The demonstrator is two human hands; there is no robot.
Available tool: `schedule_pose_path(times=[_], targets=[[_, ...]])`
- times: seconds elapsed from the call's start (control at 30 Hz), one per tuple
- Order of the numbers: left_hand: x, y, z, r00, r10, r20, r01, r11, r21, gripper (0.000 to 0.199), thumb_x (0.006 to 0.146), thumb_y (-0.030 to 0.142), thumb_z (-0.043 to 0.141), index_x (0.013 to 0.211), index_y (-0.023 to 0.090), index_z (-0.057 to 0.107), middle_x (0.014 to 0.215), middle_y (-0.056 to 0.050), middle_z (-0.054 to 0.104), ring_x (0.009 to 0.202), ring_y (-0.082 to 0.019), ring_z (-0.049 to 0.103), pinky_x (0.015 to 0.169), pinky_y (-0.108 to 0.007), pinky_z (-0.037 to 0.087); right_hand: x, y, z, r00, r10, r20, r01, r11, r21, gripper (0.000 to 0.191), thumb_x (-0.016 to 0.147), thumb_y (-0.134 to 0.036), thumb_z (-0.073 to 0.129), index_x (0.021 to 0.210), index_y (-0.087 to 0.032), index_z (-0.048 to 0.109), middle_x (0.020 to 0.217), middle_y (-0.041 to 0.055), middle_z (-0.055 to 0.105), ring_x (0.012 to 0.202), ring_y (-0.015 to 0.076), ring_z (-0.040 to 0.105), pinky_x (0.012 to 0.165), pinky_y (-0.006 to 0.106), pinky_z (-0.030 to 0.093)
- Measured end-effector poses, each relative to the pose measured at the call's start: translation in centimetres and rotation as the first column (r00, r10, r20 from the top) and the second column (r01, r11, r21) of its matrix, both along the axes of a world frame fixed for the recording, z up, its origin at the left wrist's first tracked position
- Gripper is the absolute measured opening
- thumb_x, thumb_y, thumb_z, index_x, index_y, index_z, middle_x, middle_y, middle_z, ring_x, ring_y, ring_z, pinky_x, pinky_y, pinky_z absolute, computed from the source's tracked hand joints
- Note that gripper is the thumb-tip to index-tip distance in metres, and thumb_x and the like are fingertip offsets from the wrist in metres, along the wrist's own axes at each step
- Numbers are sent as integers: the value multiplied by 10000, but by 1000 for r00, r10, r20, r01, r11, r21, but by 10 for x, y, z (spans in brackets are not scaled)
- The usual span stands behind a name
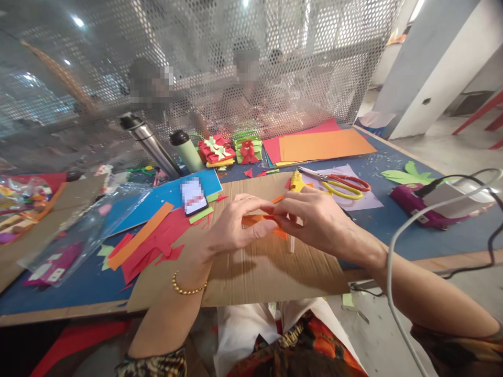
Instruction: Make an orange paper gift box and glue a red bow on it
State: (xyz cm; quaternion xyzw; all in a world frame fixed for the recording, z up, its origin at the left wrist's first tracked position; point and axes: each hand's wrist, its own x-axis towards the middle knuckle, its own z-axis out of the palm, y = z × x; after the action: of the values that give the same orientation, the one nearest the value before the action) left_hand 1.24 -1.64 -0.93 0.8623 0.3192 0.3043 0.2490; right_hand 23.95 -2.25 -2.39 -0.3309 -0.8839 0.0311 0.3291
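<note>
Above a sheet of brown cardboard (251, 285), my left hand (236, 225) and my right hand (318, 214) meet fingertip to fingertip. Between them they pinch a piece of folded orange paper (255, 220), mostly covered by the fingers. The left thumb lies along its near side. Just beyond my right hand is a yellow glue gun (297, 181), its rear hidden by that hand. A clear glue stick (292, 244) pokes out below the right fingers. Scissors with red and yellow handles (341, 186) lie to the right on light purple paper (365, 196).
Left are a phone (194, 196), red paper scraps (151, 246) and a blue board (133, 207). Behind stand a steel flask (151, 146), a green bottle (187, 151) and two small paper bags (248, 149). A white cable (393, 262) crosses my right forearm from a power strip (418, 207).
</note>
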Motion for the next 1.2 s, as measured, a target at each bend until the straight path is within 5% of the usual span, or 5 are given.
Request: schedule_pose_path(times=[0.2, 0.67, 0.83, 0.97, 1.2], targets=[[9, -16, 6, 988, 140, -71, -131, 984, 119, 223, 841, 215, 570, 945, 196, 767, 920, -30, 824, 885, -227, 711, 1016, -480, 461, -13, -14, 2, 990, -51, 133, 21, 976, 215, 263, 1047, -144, 513, 877, -157, 713, 723, 23, 662, 616, 149, 490, 657, 330, 290], [19, -22, 18, 874, 408, -265, -434, 900, -44, 89, 820, 192, 666, 896, 210, 709, 886, -45, 774, 891, -248, 704, 898, -440, 552, -26, -19, 10, 971, -148, 187, 42, 876, 480, 271, 977, -69, 531, 761, -181, 651, 653, 13, 563, 575, 166, 354, 637, 318, 251], [18, -5, 20, 894, 382, -233, -403, 914, -50, 65, 804, 183, 675, 844, 203, 722, 884, -62, 781, 869, -259, 717, 839, -429, 582, -26, -7, 11, 974, -158, 161, 91, 928, 362, 277, 967, -93, 489, 766, -191, 653, 626, 17, 555, 561, 159, 334, 634, 329, 245], [13, 10, 35, 972, 178, -153, -195, 975, -104, 225, 847, 149, 651, 1041, 191, 757, 1104, -77, 809, 1080, -262, 737, 982, -419, 578, -21, 12, 18, 987, -107, 120, 84, 979, 185, 224, 923, -145, 517, 744, -193, 642, 657, 28, 614, 575, 140, 418, 665, 320, 318], [-21, 25, 57, 998, 11, -58, -21, 983, -185, 364, 934, 394, 724, 1236, 192, 741, 1341, -113, 751, 1267, -269, 692, 1086, -419, 552, -13, 32, 22, 987, -52, -152, 19, 977, -211, 134, 861, -187, 590, 763, -181, 681, 698, 21, 694, 619, 133, 582, 620, 271, 393]])
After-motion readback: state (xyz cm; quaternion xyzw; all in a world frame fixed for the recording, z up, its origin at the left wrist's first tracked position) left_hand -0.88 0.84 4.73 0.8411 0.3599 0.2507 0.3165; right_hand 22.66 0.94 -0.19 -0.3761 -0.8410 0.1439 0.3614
